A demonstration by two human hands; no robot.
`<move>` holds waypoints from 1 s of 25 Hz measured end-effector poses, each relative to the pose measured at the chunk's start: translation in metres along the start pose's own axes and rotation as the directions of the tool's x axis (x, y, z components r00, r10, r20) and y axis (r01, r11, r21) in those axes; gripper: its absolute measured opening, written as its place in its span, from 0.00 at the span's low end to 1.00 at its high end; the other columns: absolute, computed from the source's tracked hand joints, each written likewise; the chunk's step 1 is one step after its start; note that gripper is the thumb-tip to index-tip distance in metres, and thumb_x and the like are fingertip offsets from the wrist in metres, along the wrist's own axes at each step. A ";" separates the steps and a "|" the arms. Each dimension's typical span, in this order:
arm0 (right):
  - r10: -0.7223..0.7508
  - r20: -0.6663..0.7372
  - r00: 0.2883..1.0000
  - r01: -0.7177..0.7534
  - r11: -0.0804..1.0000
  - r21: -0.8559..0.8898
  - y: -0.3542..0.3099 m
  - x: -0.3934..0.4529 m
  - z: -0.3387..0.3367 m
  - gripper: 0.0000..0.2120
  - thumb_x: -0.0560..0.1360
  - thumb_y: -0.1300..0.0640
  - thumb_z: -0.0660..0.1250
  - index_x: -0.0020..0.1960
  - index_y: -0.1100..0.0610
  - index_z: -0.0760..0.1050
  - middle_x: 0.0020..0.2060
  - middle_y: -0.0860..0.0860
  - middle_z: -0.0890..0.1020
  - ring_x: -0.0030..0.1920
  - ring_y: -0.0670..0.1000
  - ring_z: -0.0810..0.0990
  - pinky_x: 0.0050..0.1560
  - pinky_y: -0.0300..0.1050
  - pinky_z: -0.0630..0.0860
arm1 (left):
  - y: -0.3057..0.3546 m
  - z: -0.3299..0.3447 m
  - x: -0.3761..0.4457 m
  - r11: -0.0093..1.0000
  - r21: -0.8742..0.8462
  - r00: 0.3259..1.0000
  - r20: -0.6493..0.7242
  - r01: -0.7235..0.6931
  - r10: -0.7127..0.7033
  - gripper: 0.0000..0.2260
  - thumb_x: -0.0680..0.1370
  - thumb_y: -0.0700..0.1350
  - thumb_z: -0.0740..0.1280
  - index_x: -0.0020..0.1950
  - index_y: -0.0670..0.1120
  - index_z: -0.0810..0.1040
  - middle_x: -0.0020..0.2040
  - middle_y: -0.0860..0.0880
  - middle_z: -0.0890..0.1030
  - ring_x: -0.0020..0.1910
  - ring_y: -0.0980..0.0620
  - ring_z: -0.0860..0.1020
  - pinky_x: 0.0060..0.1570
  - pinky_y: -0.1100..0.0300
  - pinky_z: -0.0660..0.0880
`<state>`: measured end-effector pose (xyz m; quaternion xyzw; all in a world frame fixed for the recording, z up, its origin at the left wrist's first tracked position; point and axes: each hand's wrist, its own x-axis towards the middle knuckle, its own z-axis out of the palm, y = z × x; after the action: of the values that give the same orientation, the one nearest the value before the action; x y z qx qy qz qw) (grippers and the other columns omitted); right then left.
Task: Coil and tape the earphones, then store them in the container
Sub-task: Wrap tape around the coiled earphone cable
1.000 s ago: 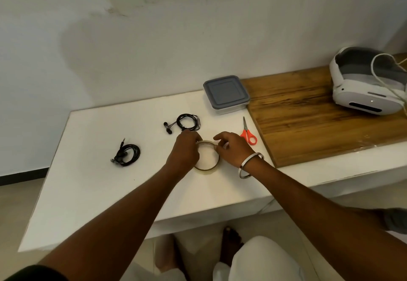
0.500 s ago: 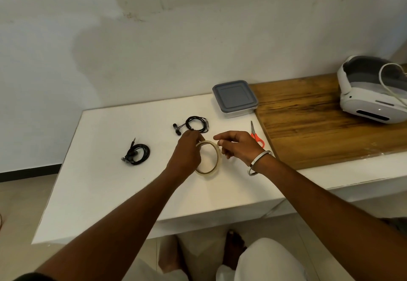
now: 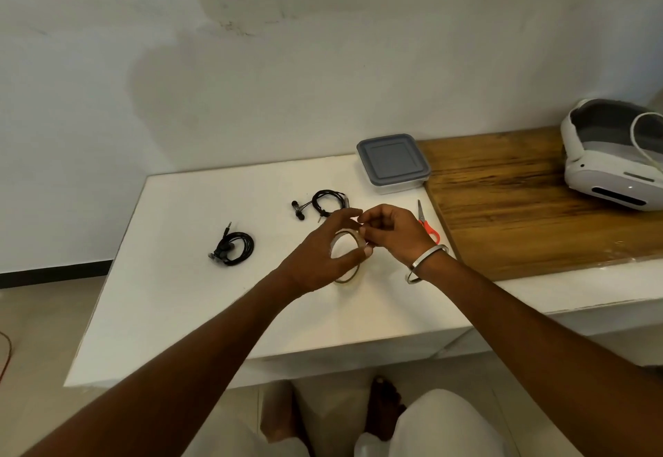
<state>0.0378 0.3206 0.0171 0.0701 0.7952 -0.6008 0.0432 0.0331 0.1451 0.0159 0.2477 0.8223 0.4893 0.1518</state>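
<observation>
Two coiled earphones lie on the white table, tape roll in the hands.

One earphone coil [image 3: 233,248] lies left, another [image 3: 322,203] near the closed container [image 3: 393,162]; the left hand [image 3: 324,250] holds the tape roll [image 3: 349,255], the right hand [image 3: 393,230] pinches its edge.

Both hands [image 3: 358,241] hold tape roll [image 3: 349,259] (above table [image 3: 179,295]).

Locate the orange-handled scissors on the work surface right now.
In the head view, the orange-handled scissors lie on the white table just beyond the right hand, beside the wooden board's left edge, in front of the grey-lidded container.
</observation>
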 end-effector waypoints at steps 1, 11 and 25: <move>0.000 -0.007 1.000 0.000 1.000 0.002 -0.002 0.000 0.000 0.08 0.74 0.66 0.67 0.52 0.59 0.76 0.45 0.57 0.82 0.43 0.55 0.83 0.46 0.42 0.81 | 0.000 -0.001 -0.001 1.000 -0.004 1.000 0.016 0.002 -0.002 0.28 0.74 0.52 0.71 0.71 0.53 0.63 0.62 0.56 0.75 0.63 0.62 0.72 0.62 0.70 0.66; -0.016 0.034 0.999 0.018 0.998 -0.057 -0.018 -0.003 0.007 0.08 0.73 0.67 0.68 0.50 0.59 0.74 0.43 0.55 0.80 0.39 0.55 0.82 0.39 0.40 0.82 | 0.004 -0.002 -0.008 0.999 0.036 1.000 -0.018 0.001 -0.001 0.19 0.71 0.54 0.75 0.57 0.52 0.73 0.56 0.58 0.78 0.56 0.61 0.76 0.53 0.69 0.70; 0.019 0.042 0.999 -0.013 0.992 -0.129 -0.013 0.000 0.004 0.10 0.73 0.69 0.66 0.51 0.58 0.73 0.43 0.55 0.79 0.39 0.51 0.81 0.38 0.38 0.81 | -0.008 -0.008 -0.012 0.990 -0.129 0.990 0.131 0.059 -0.042 0.26 0.67 0.46 0.79 0.62 0.55 0.74 0.62 0.54 0.74 0.63 0.58 0.73 0.67 0.58 0.70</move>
<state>0.0359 0.3132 0.0287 0.0605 0.8305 -0.5493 0.0698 0.0372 0.1291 0.0133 0.2472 0.7824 0.5220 0.2328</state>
